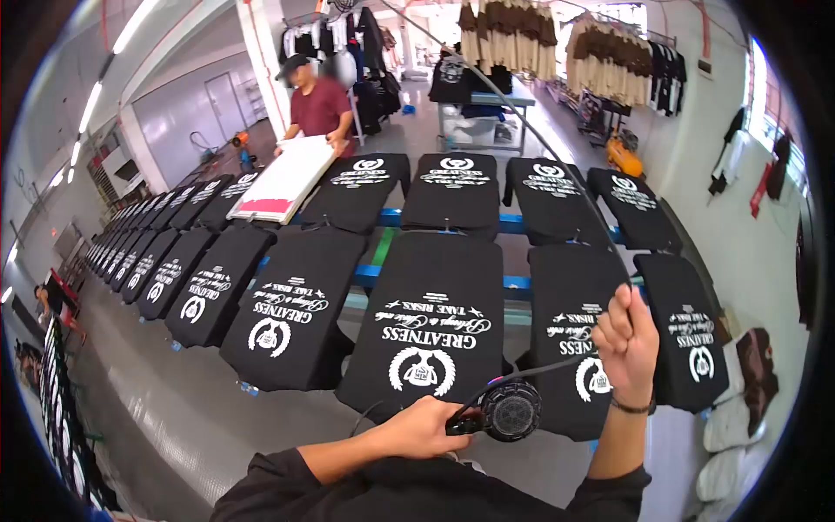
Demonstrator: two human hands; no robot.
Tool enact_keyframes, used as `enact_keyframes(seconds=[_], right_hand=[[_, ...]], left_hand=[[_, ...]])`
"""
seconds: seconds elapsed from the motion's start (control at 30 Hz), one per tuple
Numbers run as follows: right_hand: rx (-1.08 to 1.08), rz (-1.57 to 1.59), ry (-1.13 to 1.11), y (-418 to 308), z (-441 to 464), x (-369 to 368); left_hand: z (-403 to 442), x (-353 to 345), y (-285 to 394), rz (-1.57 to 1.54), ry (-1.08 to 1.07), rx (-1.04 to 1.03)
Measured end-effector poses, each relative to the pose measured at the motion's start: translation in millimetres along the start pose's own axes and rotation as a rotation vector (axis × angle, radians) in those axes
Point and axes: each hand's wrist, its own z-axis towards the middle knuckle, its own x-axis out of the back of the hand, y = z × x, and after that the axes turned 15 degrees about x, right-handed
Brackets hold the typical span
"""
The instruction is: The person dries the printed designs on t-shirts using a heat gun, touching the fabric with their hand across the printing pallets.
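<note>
My left hand is closed around the handle of a black hair dryer, whose round grille faces up. Raised on the right, my right hand grips a dark power cord. One stretch of the cord sags from that fist toward the dryer; another runs up and away overhead. Just beyond the dryer lies a black T-shirt with a white "GREATNESS" print, stretched flat on a board. Behind my right hand, another printed black T-shirt is partly hidden.
Two long rows of printed black shirts run off to the left. Across them, a person in a maroon top holds a white printing screen. Garments on racks and a blue-framed table stand behind. Shoes are at the right wall.
</note>
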Motion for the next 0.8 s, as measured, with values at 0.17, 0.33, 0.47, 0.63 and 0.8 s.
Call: enact_keyframes(seconds=[0.17, 0.33, 0.47, 0.63, 0.8], right_hand=[[-0.065, 0.005, 0.113, 26.4, -16.8, 19.2], [-0.093, 0.066, -0.097, 80.2, 8.2, 19.0], [-0.221, -0.087, -0.14, 152.3, 7.0, 23.7], [0.245, -1.374, -0.191, 273.7, -64.0, 114.1], [-0.034, -1.665, -0.169, 305.5, -133.7, 132.5]], left_hand=[[-1.8, 0.9, -9.6, 0.031, -0.091, 0.005], [-39.7, 20.1, -31.9, 0.015, 0.011, 0.149], [-74.1, 29.2, -58.2, -0.346, 0.259, 0.154], [-90.1, 48.9, -83.0, -0.566, 0.511, 0.418], [-66.6, 68.4, -109.1, -0.549, 0.657, 0.445]])
